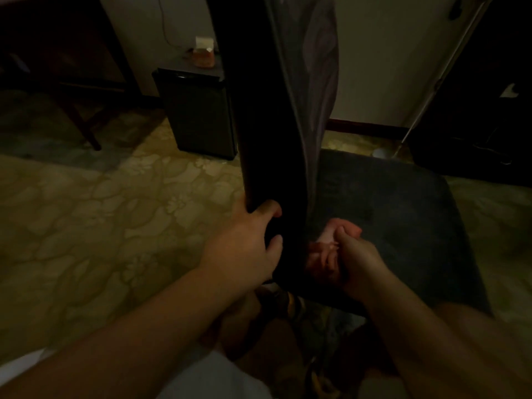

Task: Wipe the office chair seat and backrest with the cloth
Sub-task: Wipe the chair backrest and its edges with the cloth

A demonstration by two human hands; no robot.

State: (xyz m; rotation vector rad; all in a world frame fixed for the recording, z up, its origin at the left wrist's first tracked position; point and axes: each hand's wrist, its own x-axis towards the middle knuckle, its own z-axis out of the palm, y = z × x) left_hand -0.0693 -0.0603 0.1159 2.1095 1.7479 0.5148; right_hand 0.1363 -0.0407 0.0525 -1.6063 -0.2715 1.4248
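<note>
Down the middle of the dim head view, the chair's dark backrest (pixel 259 116) is seen edge-on, a tall smooth slab whose top runs out of the picture. Its front face is turned away to the right and mostly hidden; only a grey, sheeny, wrinkled strip of it shows along the right edge. To its right lies the seat (pixel 403 223), a broad rounded cushion of dark, matte, slightly napped fabric; its near edge is covered by the person's right forearm. The chair's base is lost in shadow below.

The left hand (pixel 247 246) grips the lower edge of the backrest, thumb and forefinger curled onto its near side while the other fingers wrap behind, out of sight. The right hand (pixel 354 260) is closed round a pinkish cloth (pixel 325 249), soft and bunched, held just where seat and backrest meet; the cloth touches the backrest's lower front, though how far it presses against it is hard to judge in the gloom.

Behind, a small black cabinet (pixel 198 113) stands on the floor with a pale box (pixel 204 46) and something amber on top, too blurred to name. The carpet (pixel 115 211) is yellow-green with a cloudy floral pattern. A thin pale pole (pixel 431 90) leans against the wall at right. At upper left, dark wooden furniture legs (pixel 83 122) are cut off by the frame.
</note>
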